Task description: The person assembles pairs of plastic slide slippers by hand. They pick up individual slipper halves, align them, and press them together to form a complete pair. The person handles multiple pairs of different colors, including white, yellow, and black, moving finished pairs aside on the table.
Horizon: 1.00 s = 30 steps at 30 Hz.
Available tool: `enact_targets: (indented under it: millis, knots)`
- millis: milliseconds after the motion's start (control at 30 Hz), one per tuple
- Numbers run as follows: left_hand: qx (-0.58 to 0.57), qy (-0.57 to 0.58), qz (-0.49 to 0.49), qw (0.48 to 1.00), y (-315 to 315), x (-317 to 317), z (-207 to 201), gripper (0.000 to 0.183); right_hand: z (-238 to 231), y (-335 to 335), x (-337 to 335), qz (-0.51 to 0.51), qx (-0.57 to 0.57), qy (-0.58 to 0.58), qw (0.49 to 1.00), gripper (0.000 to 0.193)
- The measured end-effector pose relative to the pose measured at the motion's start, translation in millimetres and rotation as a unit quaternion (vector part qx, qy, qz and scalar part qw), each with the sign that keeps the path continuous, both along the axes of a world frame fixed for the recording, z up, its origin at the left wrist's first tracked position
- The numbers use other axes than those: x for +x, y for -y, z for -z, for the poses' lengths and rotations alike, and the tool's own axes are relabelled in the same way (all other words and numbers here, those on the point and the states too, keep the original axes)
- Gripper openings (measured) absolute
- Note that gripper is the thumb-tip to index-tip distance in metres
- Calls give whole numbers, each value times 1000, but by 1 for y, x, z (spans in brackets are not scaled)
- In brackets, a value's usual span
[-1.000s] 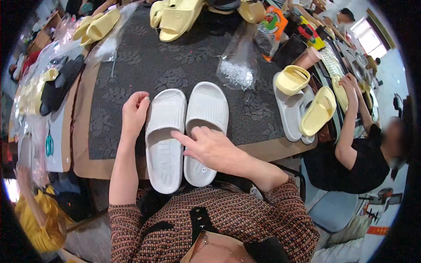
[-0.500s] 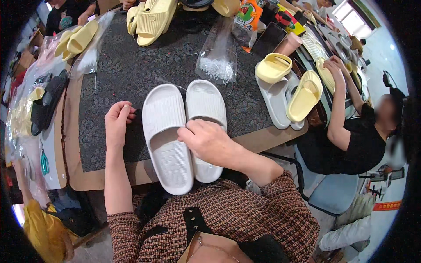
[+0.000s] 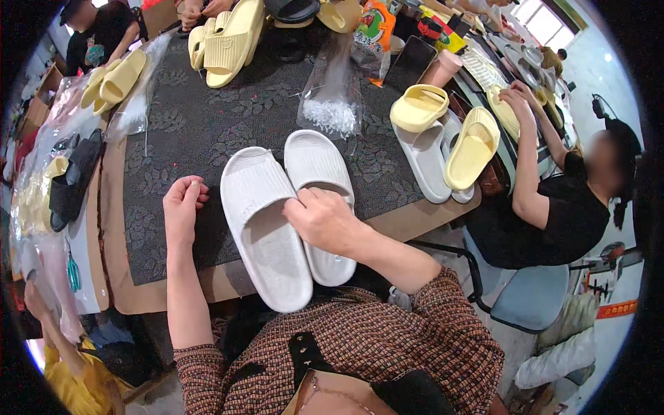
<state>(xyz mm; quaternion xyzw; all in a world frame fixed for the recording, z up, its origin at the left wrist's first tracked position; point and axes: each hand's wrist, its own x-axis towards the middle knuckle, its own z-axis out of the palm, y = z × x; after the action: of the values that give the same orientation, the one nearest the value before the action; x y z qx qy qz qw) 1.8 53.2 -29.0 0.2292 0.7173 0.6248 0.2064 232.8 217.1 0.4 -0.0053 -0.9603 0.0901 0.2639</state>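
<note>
A pair of light grey slide slippers lies side by side at the near table edge, toes pointing away and heels overhanging. The left slipper (image 3: 257, 176) is angled beside the right slipper (image 3: 315, 159), with a gap between their toes. My right hand (image 3: 321, 220) is closed at the inner edge of the left slipper's strap and covers part of the right slipper; what its fingertips pinch is hidden. Left of the pair, my left hand (image 3: 185, 207) has its fingers curled and pressed together above the mat; anything in them is too small to make out.
A dark patterned mat (image 3: 180, 138) covers the table. Beyond the slippers lies a clear bag of small white pieces (image 3: 332, 117). Yellow slippers (image 3: 235, 48) stand at the far side, and yellow and grey ones (image 3: 422, 155) at right. A co-worker (image 3: 553, 214) sits at right; teal-handled scissors (image 3: 73, 273) lie left.
The slippers have shifted slightly, and their toes now spread apart more. My right hand stays at the strap edge. My left hand remains curled to the left of the pair.
</note>
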Motion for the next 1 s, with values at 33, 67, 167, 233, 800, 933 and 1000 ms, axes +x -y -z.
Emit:
enact_targets:
  millis: [33, 67, 167, 233, 800, 933, 1000]
  knots:
    - [-1, 0, -1, 1000, 0, 0, 0, 16, -4, -1, 4, 7, -3, -6, 1000, 8]
    - [-2, -1, -2, 1000, 1, 0, 1, 16, -9, -3, 9, 14, -6, -13, 1000, 8]
    - [10, -2, 3, 1000, 0, 2, 0, 16, -27, -12, 30, 28, 13, -56, 998, 11]
    - [2, 3, 2, 1000, 0, 0, 0, 15, -48, -17, 46, 47, 15, -78, 996, 13]
    - [-4, -1, -9, 1000, -3, 5, -8, 19, -135, -288, 197, 581, 42, 122, 804, 42]
    - [-17, -19, -10, 1000, -2, 2, 0, 19, -104, -302, 203, 519, 4, 77, 851, 45]
    - [-14, -37, -11, 999, -1, 3, -1, 19, -116, -281, 187, 569, 61, 149, 807, 45]
